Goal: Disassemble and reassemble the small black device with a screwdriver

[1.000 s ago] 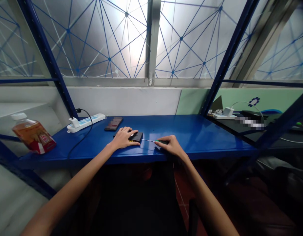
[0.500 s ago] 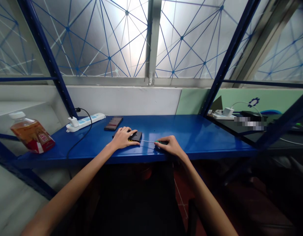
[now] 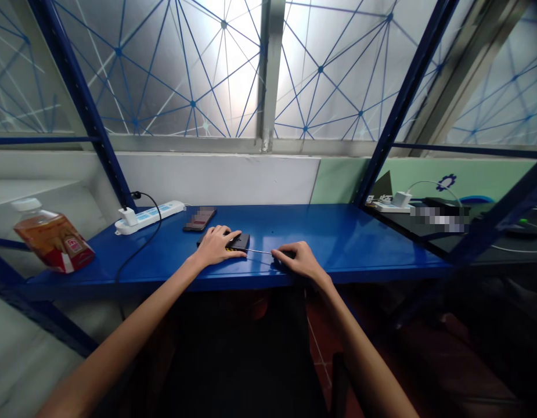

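A small flat black device (image 3: 240, 241) with a yellow-marked edge lies on the blue metal shelf (image 3: 346, 238). My left hand (image 3: 216, 244) rests on top of it, fingers curled over it and pressing it down. My right hand (image 3: 294, 259) is closed around the handle of a thin screwdriver (image 3: 260, 251). The metal shaft runs left from that hand and its tip meets the right side of the black device.
A dark phone (image 3: 199, 219) lies behind the device. A white power strip (image 3: 148, 216) with a plug and black cable sits at the back left. A bottle of orange drink (image 3: 50, 242) lies at the far left. Chargers and cables (image 3: 399, 200) fill the neighbouring shelf.
Both hands stay on the device and screwdriver. My right hand has closed further over the handle, so its green end no longer shows.
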Demonstrator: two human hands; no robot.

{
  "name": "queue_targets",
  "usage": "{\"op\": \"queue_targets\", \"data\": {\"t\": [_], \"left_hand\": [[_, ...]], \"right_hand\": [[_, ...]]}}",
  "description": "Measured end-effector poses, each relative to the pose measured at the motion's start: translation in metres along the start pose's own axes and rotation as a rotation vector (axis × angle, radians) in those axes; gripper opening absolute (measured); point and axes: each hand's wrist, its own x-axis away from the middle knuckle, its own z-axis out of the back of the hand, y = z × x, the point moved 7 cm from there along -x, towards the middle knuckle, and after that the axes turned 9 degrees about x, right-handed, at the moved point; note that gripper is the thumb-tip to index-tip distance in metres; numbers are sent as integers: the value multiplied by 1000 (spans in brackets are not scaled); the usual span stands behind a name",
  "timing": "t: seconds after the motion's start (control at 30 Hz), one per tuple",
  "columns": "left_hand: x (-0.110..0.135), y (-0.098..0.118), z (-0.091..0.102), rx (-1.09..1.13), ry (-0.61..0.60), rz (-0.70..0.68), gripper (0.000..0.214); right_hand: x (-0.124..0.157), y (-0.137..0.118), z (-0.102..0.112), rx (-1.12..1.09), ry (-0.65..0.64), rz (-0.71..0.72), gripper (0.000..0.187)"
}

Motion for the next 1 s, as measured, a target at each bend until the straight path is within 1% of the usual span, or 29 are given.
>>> {"op": "queue_targets", "data": {"t": [0.07,0.13,0.27,0.47,0.67,1.0], "left_hand": [[0,0,0,-6,1,-1,80],[0,0,0,-1,2,-1,79],[0,0,0,6,0,7,80],[1,0,-1,-26,4,3,82],[1,-1,-2,-32,7,-2,81],[1,0,-3,-56,-7,-3,82]], "right_hand": [[0,-2,-3,35,-46,26,58],[0,-2,-4,92,-41,32,59],[1,-2,-4,177,3,34,52],[0,-3,1,166,-2,43,39],[0,-2,5,191,-1,50,34],[-2,2,-2,226,-40,45,28]]}}
